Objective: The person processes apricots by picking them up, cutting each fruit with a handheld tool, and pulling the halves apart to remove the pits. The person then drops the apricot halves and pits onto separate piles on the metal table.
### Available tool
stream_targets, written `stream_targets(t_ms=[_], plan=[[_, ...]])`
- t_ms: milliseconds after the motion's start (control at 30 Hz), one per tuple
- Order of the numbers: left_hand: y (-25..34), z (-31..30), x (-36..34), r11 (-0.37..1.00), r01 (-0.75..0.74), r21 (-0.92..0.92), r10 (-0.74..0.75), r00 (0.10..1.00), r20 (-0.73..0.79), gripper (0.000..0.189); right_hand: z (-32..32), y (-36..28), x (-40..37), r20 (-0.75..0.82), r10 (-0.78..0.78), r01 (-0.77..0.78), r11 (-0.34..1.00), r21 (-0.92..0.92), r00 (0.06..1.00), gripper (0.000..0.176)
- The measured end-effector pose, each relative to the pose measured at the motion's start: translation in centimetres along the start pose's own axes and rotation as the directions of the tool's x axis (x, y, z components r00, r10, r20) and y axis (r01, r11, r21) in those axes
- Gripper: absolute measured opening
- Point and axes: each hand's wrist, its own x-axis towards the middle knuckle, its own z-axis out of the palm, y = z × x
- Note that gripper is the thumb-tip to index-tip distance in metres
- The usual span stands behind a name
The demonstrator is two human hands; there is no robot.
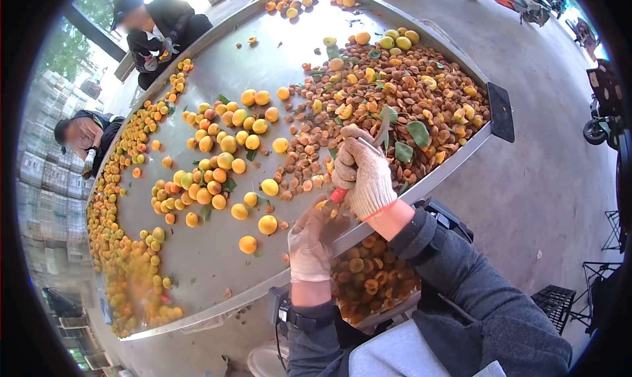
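Observation:
My right hand [363, 174], in a pale knitted glove, is closed around a knife. The knife's red handle [338, 195] sticks out below my fingers, and its curved metal blade [383, 130] points up and away above the hand. Just below it, at the near edge of the table, my gloved left hand [312, 240] is closed on an apricot [327, 208], mostly covered by the fingers. Under my hands, below the table edge, is a container heaped with halved apricots [372, 272].
The metal table [210, 258] has a raised rim and holds whole apricots [224, 143], a big pile of brown pits [408, 81] and green leaves [417, 133]. Two people [155, 35] work along the far left side. Scooters [510, 2] stand at the right, near a black crate [554, 304].

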Motion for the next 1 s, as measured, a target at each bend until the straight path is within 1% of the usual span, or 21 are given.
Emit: stream_targets(t_ms=[33,100,133,167,233,300,367,433,467,500,567,600,667,700,767,800,833,900,933,967,1000], plan=[[0.2,-0.1,0.0,1.0,0.0,0.0,0.0,1.0,-0.003,0.036,-0.2,0.3,0.5,-0.001,0.003,-0.003,1.0,0.0,1.0,0.015],[0.6,-0.3,0.0,0.98,0.082,-0.182,-0.065,0.993,0.101,0.037,-0.3,0.6,1.0,-0.045,0.139,-0.13,0.978,0.162,0.989,0.013],[0.7,-0.7,0.4,0.98,0.079,-0.181,-0.061,0.993,0.1,0.037,-0.1,0.8,0.9,-0.03,0.174,-0.167,0.971,0.171,0.984,0.013],[0.6,-1.6,1.2,0.978,0.067,-0.198,-0.063,0.998,0.025,0.036,0.2,0.9,1.0,-0.027,0.178,-0.171,0.97,0.171,0.984,0.013],[0.1,-3.2,3.0,0.975,0.051,-0.215,-0.065,0.996,-0.056,0.035,1.0,1.1,1.3,-0.192,0.036,-0.03,0.999,0.032,0.981,0.013],[0.4,-4.3,4.7,0.936,-0.207,-0.284,0.149,0.966,-0.213,0.03,1.0,0.4,2.0,-0.172,-0.161,0.14,0.982,-0.129,0.972,0.015],[1.7,-5.3,5.4,0.957,-0.211,-0.198,0.163,0.959,-0.233,0.028,0.8,-0.2,2.0,-0.06,-0.243,0.23,0.957,-0.175,0.968,0.016],[2.6,-4.9,5.2,0.917,-0.395,0.051,0.39,0.862,-0.324,0.03,1.1,-0.6,1.4,-0.021,-0.254,0.244,0.946,-0.213,0.967,0.016],[3.0,-5.0,4.8,0.925,-0.356,0.135,0.38,0.883,-0.277,0.036,1.2,-0.8,1.2,0.018,-0.261,0.257,0.934,-0.25,0.965,0.016],[2.9,-4.7,4.9,0.926,-0.353,0.134,0.377,0.883,-0.279,0.036,1.1,-0.8,1.1,0.015,-0.259,0.254,0.934,-0.253,0.966,0.016],[2.9,-4.0,5.4,0.861,-0.489,0.139,0.506,0.797,-0.329,0.039,1.0,-0.7,1.0,0.03,-0.231,0.231,0.941,-0.249,0.972,0.016],[3.3,-3.8,4.9,0.86,-0.49,0.143,0.508,0.795,-0.331,0.039,1.0,-0.7,0.8,0.029,-0.228,0.228,0.942,-0.245,0.973,0.016],[4.3,-3.4,3.2,0.798,-0.547,0.253,0.599,0.765,-0.236,0.038,0.9,-0.9,0.5,0.075,-0.208,0.22,0.942,-0.254,0.975,0.017],[4.7,-3.0,1.8,0.798,-0.545,0.258,0.599,0.765,-0.237,0.038,0.9,-1.2,0.4,0.072,-0.205,0.217,0.943,-0.251,0.976,0.017],[5.3,-2.3,-2.1,0.761,-0.35,0.546,0.454,0.889,-0.063,0.036,0.9,-1.9,0.3,0.071,-0.185,0.198,0.912,-0.359,0.98,0.017],[4.6,-2.1,-4.0,0.691,-0.441,0.573,0.441,0.885,0.15,0.035,1.0,-2.2,0.4,0.069,-0.185,0.197,0.915,-0.353,0.98,0.017],[4.4,-2.8,-4.6,0.688,-0.438,0.579,0.437,0.887,0.151,0.035,1.0,-2.5,0.5,0.033,-0.167,0.169,0.928,-0.333,0.985,0.017],[4.6,-3.9,-5.3,0.55,-0.375,0.746,0.409,0.9,0.15,0.036,0.7,-2.6,0.6,-0.013,-0.14,0.129,0.941,-0.312,0.99,0.017],[5.6,-3.3,-5.1,0.463,-0.129,0.877,0.402,0.912,-0.079,0.037,0.6,-2.6,0.6,0.007,-0.151,0.147,0.95,-0.274,0.989,0.017],[6.0,-3.8,-4.4,0.462,-0.124,0.878,0.407,0.91,-0.085,0.037,0.8,-2.4,0.6,0.032,-0.162,0.165,0.958,-0.233,0.986,0.016],[6.0,-4.9,-3.4,0.347,-0.044,0.937,0.404,0.909,-0.107,0.036,1.1,-2.3,0.4,0.027,-0.148,0.15,0.966,-0.211,0.989,0.016]])
